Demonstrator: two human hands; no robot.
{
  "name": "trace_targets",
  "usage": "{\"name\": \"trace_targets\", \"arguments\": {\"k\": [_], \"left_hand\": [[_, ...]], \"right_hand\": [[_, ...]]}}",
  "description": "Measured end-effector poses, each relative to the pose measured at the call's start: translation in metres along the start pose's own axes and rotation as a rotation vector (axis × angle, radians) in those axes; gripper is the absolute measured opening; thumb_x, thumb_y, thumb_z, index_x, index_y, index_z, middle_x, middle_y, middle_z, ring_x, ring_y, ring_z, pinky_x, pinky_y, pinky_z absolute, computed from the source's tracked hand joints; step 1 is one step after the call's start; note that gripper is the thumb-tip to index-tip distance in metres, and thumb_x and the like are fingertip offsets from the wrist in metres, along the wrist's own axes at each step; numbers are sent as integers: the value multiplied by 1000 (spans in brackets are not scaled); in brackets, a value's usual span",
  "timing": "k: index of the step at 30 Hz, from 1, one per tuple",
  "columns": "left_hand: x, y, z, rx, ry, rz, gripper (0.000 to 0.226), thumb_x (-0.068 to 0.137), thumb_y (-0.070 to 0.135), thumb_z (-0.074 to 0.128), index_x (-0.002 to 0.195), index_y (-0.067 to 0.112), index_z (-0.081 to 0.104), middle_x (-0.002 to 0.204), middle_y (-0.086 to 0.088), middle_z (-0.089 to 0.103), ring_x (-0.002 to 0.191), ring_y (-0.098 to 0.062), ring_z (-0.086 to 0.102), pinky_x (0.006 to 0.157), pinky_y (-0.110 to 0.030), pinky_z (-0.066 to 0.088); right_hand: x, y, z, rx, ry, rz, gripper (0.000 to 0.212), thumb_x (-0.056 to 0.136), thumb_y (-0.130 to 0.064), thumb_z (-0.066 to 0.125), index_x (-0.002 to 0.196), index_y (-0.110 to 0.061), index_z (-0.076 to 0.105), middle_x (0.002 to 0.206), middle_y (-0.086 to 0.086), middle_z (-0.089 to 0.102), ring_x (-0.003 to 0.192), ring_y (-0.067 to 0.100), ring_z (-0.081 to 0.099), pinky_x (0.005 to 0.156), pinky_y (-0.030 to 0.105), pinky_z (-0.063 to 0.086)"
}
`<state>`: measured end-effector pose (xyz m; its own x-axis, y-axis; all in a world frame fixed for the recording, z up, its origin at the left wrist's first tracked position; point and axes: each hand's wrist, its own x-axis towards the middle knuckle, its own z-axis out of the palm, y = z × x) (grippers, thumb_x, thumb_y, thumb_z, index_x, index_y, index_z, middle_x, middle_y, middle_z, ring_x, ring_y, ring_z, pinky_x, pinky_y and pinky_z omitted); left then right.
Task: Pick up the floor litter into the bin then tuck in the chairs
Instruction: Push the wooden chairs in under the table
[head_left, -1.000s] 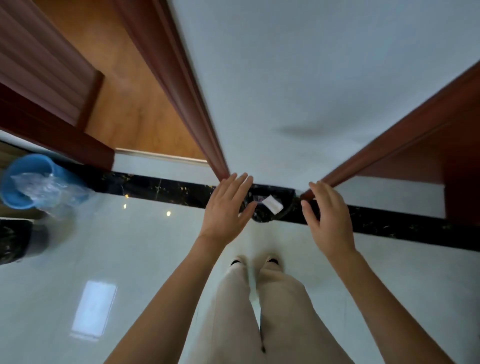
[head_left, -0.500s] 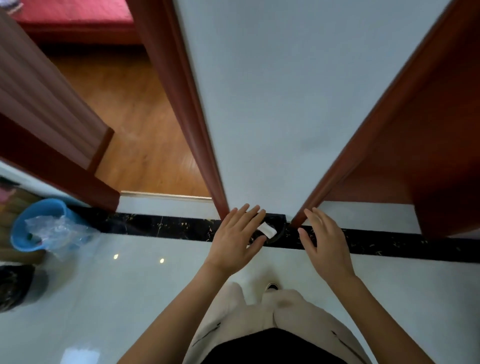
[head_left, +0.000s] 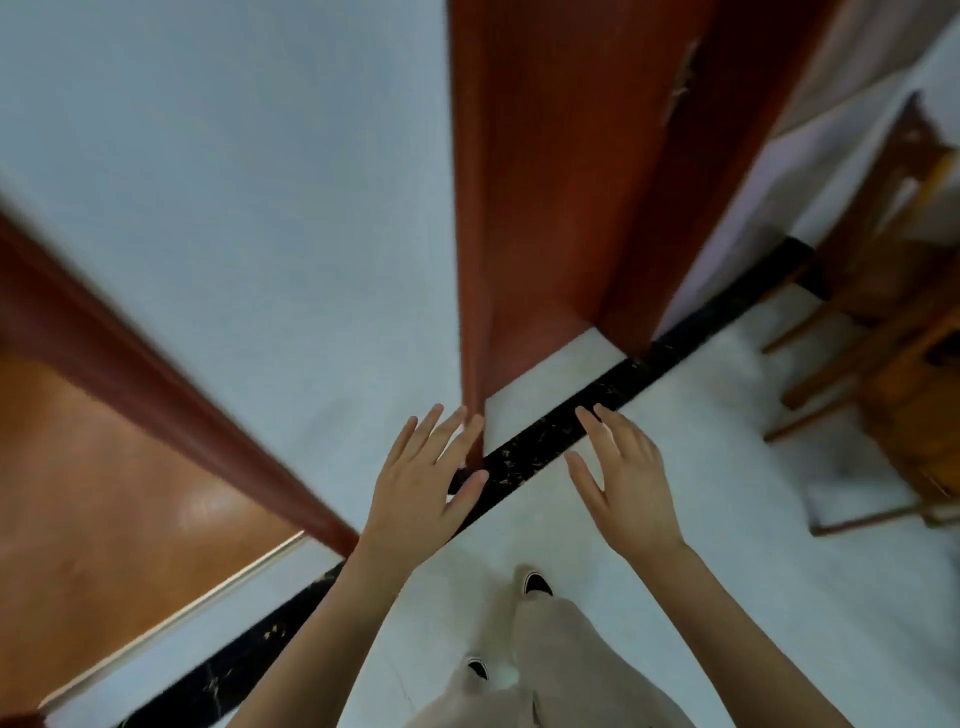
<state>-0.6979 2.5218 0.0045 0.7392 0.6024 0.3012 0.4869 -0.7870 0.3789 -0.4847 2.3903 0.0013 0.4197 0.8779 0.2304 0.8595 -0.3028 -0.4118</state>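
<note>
Two empty hands, left hand (head_left: 423, 488) and right hand (head_left: 626, 480), fingers spread over white floor (head_left: 701, 525); wooden chairs (head_left: 893, 332) right of them.

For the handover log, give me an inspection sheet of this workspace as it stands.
Surface: white tiled floor, crossed by a black marble strip.
Job's things: wooden chairs at far right, standing on the tiles, blurred; nothing else of the job seen.
Clutter: nothing seen.
Hands: left hand and right hand both open, fingers spread, holding nothing, raised over the strip.
Cables: nothing seen.
Surroundings: white wall, red-brown door frame, wooden floor through the left doorway.
</note>
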Motion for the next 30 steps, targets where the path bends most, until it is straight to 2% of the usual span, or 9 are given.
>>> {"name": "trace_targets", "arguments": {"k": [8,14,21,30], "left_hand": [[56,86,41,-105,-153,355,55,100,47,31,146,20,39,150,3,41,143,-18,27,118,-41,20],[78,165,89,-179,-288,536,56,101,49,26,147,21,37,152,5,38,145,-13,22,118,-39,19],[96,253,150,-209,-375,634,54,100,48,29,147,22,38,150,3,40,143,-15,26,117,-39,20],[129,387,218,-239,-437,694,55,99,48,28,146,22,39,150,5,41,143,-15,27,118,-37,18]], "right_hand": [[-99,49,-71,-109,186,411,54,100,-48,33,143,-17,47,146,9,49,133,29,45,110,46,37],[-165,94,-103,-126,309,649,55,99,-49,34,141,-16,50,142,8,52,131,27,47,107,42,37],[-207,173,-133,-123,336,808,57,98,-51,32,141,-18,49,141,6,52,130,26,48,107,40,37],[-242,284,-195,-144,373,875,57,98,-49,33,140,-15,50,138,8,56,127,27,51,104,43,42]]}}
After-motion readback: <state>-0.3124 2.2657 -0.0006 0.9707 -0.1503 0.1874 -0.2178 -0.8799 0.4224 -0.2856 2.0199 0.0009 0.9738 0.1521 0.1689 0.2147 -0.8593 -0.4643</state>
